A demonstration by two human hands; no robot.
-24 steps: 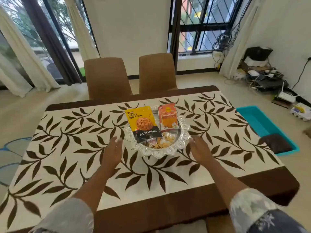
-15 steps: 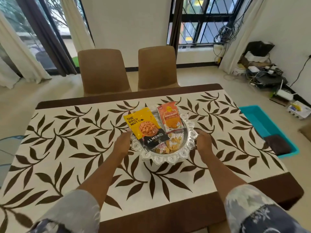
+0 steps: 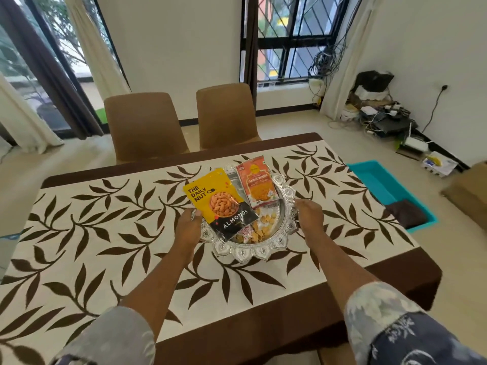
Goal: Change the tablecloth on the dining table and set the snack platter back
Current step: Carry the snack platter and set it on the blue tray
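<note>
Two hands grasp a silver platter (image 3: 253, 252) by its rim: the left hand (image 3: 188, 227) on the left edge and the right hand (image 3: 309, 217) on the right, fingers curled round it. The platter is mid-table, on or just above a cream tablecloth (image 3: 105, 233) printed with brown leaves — which cannot be told. Loose on top, a yellow pouch (image 3: 220, 204) overhangs the left rim, so any tilt in carrying would likely slide it off and spill the snacks (image 3: 259, 227) beneath. It reads "THE DAILY NUT CO" and "ALMONDS"; the orange pouch (image 3: 259, 184) reads "GARLIC BHUJIA".
</note>
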